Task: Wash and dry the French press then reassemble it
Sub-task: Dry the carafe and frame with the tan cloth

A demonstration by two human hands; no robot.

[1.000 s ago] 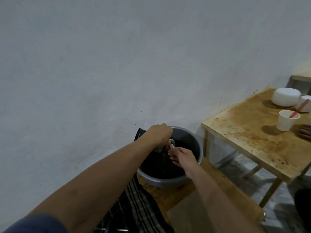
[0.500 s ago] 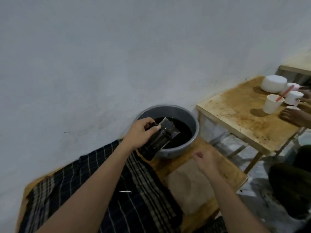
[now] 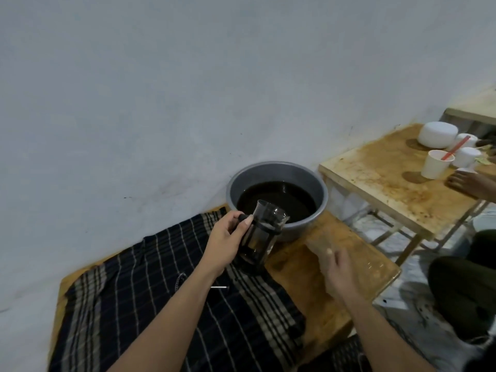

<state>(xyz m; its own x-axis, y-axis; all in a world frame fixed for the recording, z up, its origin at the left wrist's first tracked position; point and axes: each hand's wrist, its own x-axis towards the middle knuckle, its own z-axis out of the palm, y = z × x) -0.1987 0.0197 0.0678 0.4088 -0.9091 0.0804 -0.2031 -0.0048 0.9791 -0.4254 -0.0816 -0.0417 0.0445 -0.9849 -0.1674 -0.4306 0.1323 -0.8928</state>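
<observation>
One grip: our left hand (image 3: 224, 238) clamps the glass French press carafe (image 3: 259, 233) by its handle; right hand (image 3: 338, 269) loose, blurred. Grey basin (image 3: 319, 189) of dark water behind, plaid cloth (image 3: 161, 304) underneath.

A plain pale wall (image 3: 188, 89) fills twelve o'clock; a stained wooden side table (image 3: 389, 178) stands at three, over mottled floor (image 3: 402, 312).

Left hand (image 3: 224, 244) in curled grip, right hand (image 3: 338, 271) loose (blurred)
</observation>
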